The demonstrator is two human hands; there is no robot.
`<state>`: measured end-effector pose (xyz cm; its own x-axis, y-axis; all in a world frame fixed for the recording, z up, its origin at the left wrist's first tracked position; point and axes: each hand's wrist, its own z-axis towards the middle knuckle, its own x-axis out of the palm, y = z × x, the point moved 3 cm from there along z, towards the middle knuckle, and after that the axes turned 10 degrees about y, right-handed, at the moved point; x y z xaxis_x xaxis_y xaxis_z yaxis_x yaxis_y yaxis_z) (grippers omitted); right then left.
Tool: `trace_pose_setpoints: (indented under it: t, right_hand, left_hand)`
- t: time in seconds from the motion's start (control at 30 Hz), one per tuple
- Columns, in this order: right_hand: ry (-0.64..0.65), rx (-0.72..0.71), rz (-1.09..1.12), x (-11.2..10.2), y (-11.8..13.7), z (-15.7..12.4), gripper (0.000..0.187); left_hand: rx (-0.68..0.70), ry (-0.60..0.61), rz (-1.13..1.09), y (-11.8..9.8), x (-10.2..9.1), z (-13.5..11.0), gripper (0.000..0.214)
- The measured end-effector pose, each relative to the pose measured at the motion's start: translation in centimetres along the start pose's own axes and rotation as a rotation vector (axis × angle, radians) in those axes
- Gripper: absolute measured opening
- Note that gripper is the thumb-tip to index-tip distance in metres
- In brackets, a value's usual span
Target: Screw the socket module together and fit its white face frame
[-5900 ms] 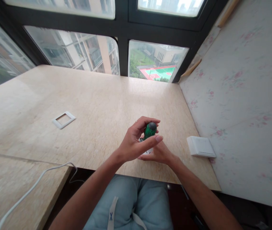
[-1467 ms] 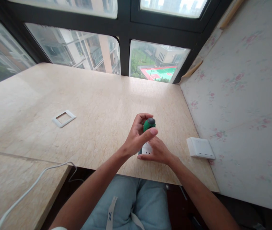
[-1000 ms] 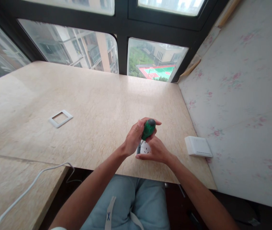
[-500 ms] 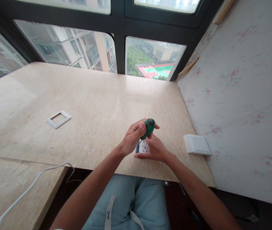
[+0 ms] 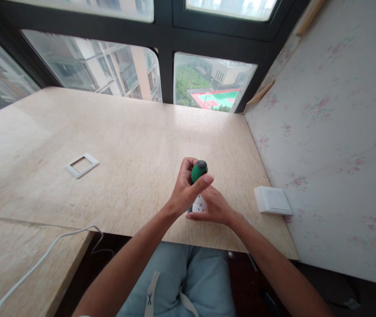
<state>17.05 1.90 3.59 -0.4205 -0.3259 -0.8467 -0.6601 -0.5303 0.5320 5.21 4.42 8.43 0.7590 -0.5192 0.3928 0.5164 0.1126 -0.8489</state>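
Observation:
My left hand (image 5: 184, 191) is wrapped round a green-handled screwdriver (image 5: 198, 170) with a dark cap, held nearly upright. Its tip points down at a small white socket module (image 5: 199, 204) lying on the beige stone tabletop (image 5: 135, 145). My right hand (image 5: 217, 208) grips that module from the right side, fingers curled round it. Both hands meet near the table's front edge, just right of centre. The screwdriver's shaft is mostly hidden behind my left fingers.
A white rectangular frame plate (image 5: 81, 165) lies on the table to the left. A white switch cover (image 5: 272, 200) rests at the right by the flowered wall (image 5: 333, 132). A white cable (image 5: 42, 259) crosses a lower surface at the near left. Dark-framed windows stand behind.
The screwdriver handle has swung from tilted to nearly upright and shifted slightly left, with my left fingers regripping it. My right hand stays on the socket module.

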Motion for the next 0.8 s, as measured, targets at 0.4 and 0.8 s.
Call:
trace_pose_setpoints:
  t: [0.4,0.8]
  right_hand:
    - [-0.018,0.016,-0.027,0.2,-0.2,0.0,0.053]
    - [-0.057,0.025,-0.071,0.4,-0.4,-0.1,0.053]
  left_hand:
    - [-0.131,0.126,-0.154,-1.3,1.1,0.6,0.067]
    - [-0.048,0.134,-0.063,-1.3,0.6,0.0,0.047]
